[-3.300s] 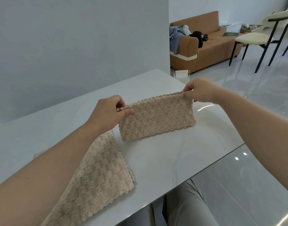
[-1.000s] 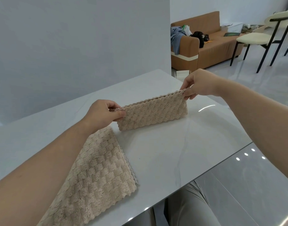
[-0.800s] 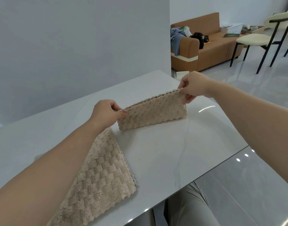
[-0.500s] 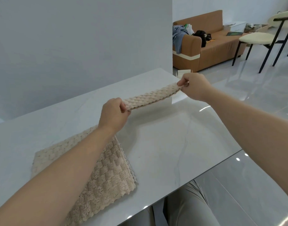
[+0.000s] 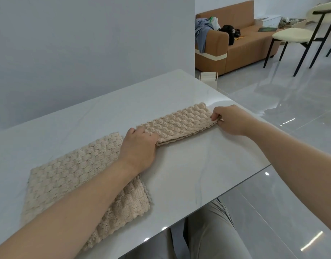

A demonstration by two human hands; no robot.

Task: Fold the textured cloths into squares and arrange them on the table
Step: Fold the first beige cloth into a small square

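A: Strip (image 5: 177, 125), position noted?

B: Laid flat on the table (image 5: 189, 171), stretched between the two hands. Its long axis runs from the left hand (image 5: 140, 144) up and away to the right hand (image 5: 229, 119), on a slant across the tabletop. One short end is held by each hand, so neither is nearer than the other; the strip's middle lies free between them.

A: Grips?

B: The left hand is closed over the near end, fingers curled on top, thumb hidden. The right hand is pinched on the far end at the corner, where the layered edges are gathered. The hands are set well apart, the full length of the strip between them.

A: Condition of the cloth?

B: Beige, plush, a raised bubble weave. At least two layers are seen along the near long edge, roughly aligned. Shape is a long rectangle, not yet a square. It is judged soft and limp, likely to sag if lifted by one end.

A: What is the next move turned on?

B: The long axis. To make a square, one short end would have to be carried along that axis onto the other; either hand is placed for it.

A: Anything else?

B: A second cloth (image 5: 75, 174) lies flat under the left forearm, behind the left hand, near the strip but apparently not touching. Whether it has been folded cannot be told.
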